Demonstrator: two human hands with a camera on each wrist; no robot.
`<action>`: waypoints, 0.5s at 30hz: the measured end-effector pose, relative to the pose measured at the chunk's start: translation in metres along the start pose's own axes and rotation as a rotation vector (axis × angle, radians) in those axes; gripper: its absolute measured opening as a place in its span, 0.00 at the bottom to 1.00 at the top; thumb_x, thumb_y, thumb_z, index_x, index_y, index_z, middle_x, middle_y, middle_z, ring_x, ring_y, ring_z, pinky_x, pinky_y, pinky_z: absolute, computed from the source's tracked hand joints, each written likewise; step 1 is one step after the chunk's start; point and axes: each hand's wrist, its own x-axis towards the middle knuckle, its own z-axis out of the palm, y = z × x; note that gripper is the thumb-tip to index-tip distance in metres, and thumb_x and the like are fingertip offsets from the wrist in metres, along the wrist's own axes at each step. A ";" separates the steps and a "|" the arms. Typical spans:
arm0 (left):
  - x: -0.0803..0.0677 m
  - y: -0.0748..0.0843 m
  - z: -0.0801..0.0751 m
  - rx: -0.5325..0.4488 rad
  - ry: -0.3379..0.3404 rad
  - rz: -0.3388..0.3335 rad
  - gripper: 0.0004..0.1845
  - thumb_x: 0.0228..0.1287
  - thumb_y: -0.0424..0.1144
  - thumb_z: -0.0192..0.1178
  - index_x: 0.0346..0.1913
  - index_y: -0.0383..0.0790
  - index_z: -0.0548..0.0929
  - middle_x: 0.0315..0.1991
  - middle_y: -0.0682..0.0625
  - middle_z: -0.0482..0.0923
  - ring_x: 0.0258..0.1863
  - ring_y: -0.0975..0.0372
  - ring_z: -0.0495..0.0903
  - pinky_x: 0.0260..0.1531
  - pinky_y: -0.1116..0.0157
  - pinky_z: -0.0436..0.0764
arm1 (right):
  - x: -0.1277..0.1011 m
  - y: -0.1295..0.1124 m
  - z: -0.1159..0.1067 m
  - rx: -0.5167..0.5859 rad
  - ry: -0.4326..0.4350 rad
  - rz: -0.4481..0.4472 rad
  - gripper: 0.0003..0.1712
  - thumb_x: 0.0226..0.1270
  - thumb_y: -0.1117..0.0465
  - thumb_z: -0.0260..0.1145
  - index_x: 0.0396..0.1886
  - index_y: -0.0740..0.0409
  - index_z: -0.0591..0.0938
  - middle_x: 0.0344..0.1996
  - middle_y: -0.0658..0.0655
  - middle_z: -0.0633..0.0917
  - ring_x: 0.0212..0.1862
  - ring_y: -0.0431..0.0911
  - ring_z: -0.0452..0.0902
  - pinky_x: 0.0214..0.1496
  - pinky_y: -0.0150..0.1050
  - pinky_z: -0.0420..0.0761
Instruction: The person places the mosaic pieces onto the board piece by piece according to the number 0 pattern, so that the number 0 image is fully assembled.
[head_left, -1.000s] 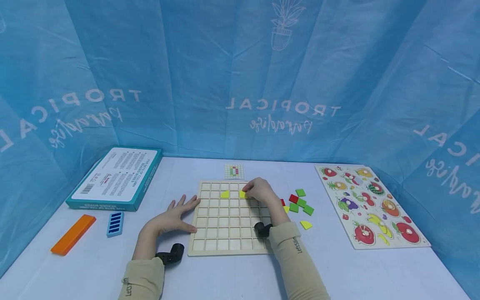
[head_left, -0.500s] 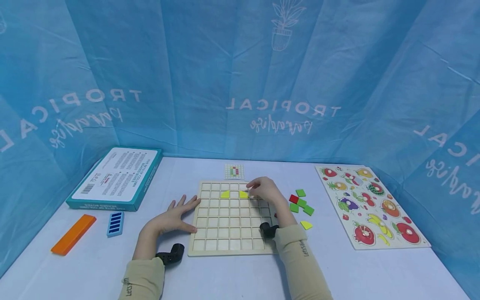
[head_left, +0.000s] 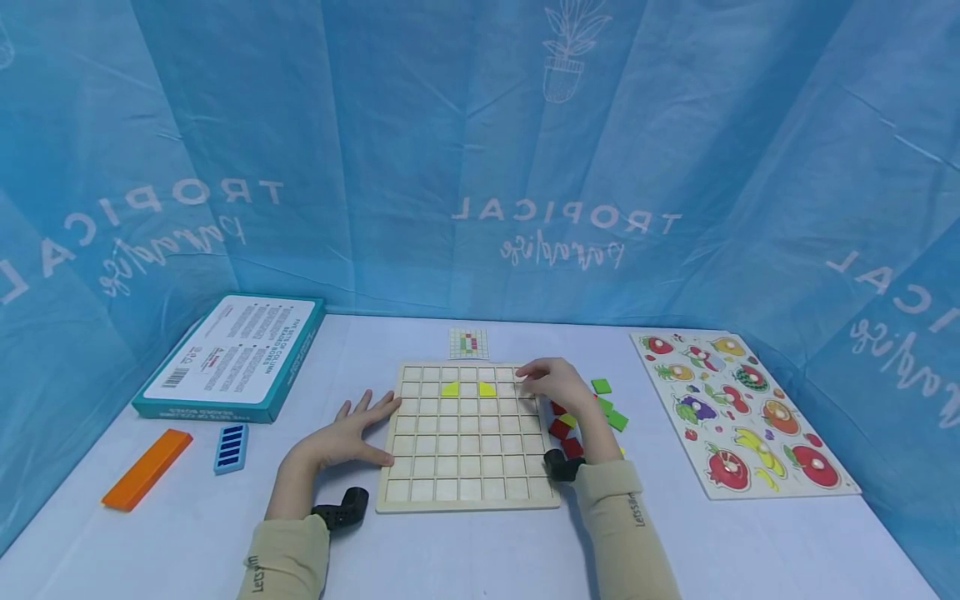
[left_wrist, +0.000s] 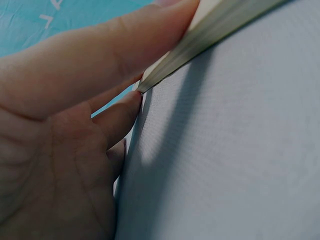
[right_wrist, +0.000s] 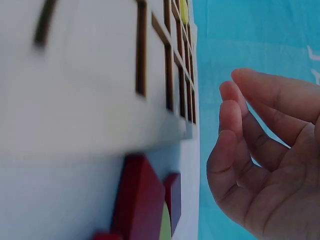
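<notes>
While the left hand (head_left: 348, 433) lies flat, steadying the grid board (head_left: 467, 492), the empty, loosely curled right hand (head_left: 551, 385) hovers right of two seated yellow pieces (head_left: 468, 388), which a careless sleeve could dislodge.

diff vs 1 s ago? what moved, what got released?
The right hand let go of the second yellow quarter-round tile in the wooden grid board and drew back right, empty, toward the loose red and green tiles. The left hand stayed flat at the board's left edge; the first yellow tile is unmoved.
</notes>
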 end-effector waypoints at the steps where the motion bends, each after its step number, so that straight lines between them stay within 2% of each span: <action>1: 0.000 0.000 0.000 0.002 -0.001 0.003 0.56 0.35 0.48 0.73 0.70 0.38 0.56 0.72 0.40 0.43 0.70 0.43 0.28 0.66 0.44 0.26 | 0.000 0.002 -0.001 0.000 0.003 -0.004 0.13 0.59 0.63 0.64 0.44 0.58 0.83 0.37 0.55 0.82 0.39 0.46 0.75 0.43 0.40 0.78; 10: -0.001 -0.001 0.000 -0.003 -0.006 -0.010 0.56 0.35 0.49 0.73 0.71 0.39 0.55 0.73 0.41 0.43 0.71 0.44 0.28 0.66 0.44 0.25 | -0.003 0.016 -0.009 0.053 0.021 0.072 0.13 0.59 0.62 0.64 0.45 0.55 0.82 0.40 0.55 0.80 0.39 0.48 0.73 0.38 0.36 0.76; 15: 0.001 -0.003 0.000 0.001 -0.004 -0.005 0.56 0.36 0.48 0.73 0.71 0.39 0.55 0.73 0.41 0.43 0.71 0.44 0.28 0.66 0.44 0.26 | -0.006 0.019 -0.013 0.049 0.013 0.105 0.13 0.60 0.61 0.64 0.45 0.53 0.82 0.41 0.56 0.80 0.41 0.49 0.73 0.40 0.37 0.76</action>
